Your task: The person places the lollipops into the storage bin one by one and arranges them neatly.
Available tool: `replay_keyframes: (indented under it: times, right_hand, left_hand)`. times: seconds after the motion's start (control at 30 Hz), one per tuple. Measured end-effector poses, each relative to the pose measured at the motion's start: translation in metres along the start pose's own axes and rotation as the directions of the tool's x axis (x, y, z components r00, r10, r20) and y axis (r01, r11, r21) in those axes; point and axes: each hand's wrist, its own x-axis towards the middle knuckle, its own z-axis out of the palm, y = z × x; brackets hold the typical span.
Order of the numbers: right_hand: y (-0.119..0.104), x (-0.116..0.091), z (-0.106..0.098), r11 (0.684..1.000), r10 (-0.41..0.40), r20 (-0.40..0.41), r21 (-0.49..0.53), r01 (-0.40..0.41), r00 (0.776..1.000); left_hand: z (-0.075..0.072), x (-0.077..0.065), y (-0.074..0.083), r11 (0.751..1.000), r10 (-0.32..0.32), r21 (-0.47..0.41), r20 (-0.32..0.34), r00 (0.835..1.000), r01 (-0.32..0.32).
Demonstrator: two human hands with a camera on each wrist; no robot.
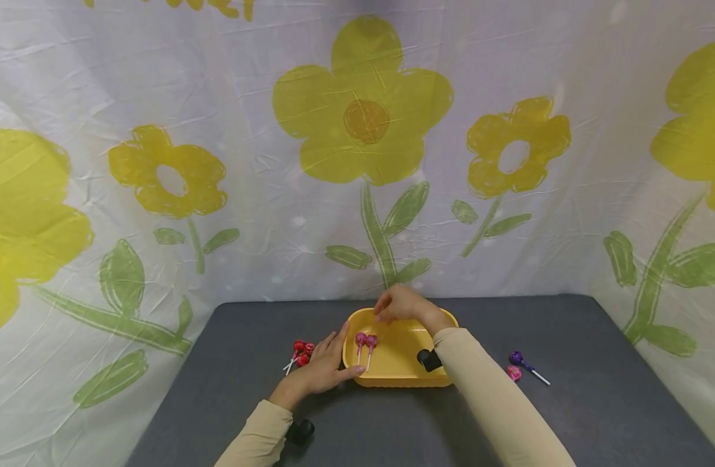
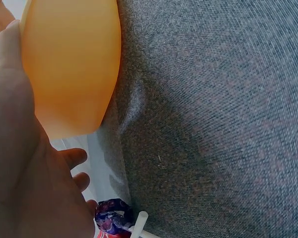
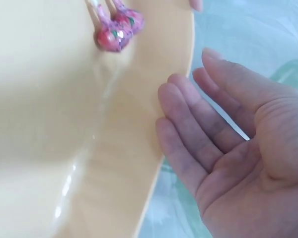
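Against the left side of a yellow tray [image 1: 401, 382], my left hand [image 1: 319, 372] rests with its fingers stretched along the wall and its thumb at the front rim. Two pink-wrapped lollipops [image 1: 361, 339] lie side by side inside the tray's left part, white sticks towards me. My right hand [image 1: 405, 305] is at the tray's far rim, just beyond these lollipops. In the right wrist view its fingers [image 3: 181, 134] are loosely bent and hold nothing. Beside the left hand's fingers lies a cluster of red-wrapped lollipops [image 1: 302, 357], partly hidden by that hand.
Right of the tray, a purple-wrapped lollipop [image 1: 516, 358] and a pink-wrapped one [image 1: 514, 373] lie on the dark grey table [image 1: 568, 415]. A white cloth [image 1: 264, 246] printed with yellow flowers hangs behind and beside the table.
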Motion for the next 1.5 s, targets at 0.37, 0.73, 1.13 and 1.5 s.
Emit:
replay_keyframes:
  times: [0.37,0.73,1.13,1.5]
  right_hand:
    - [0.008,-0.022,-0.029,0.998,-0.056,0.024,-0.039,0.057,0.998]
    - [0.017,-0.055,-0.057,0.989,-0.143,0.042,-0.039,0.144,0.989]
    - [0.038,-0.090,-0.082,0.985,-0.158,-0.024,-0.070,0.156,0.987]
    - [0.054,-0.120,-0.093,0.984,-0.175,-0.066,-0.053,0.172,0.982]
  left_hand:
    - [0.000,-0.002,0.001,1.000,-0.002,-0.008,-0.010,1.000,0.002]
    - [0.000,-0.001,0.001,1.000,0.006,-0.018,-0.014,1.000,-0.006]
    - [0.000,-0.001,0.000,1.000,-0.006,-0.014,-0.010,1.000,0.006]
    - [0.001,0.000,-0.001,1.000,-0.010,-0.007,-0.018,1.000,0.010]
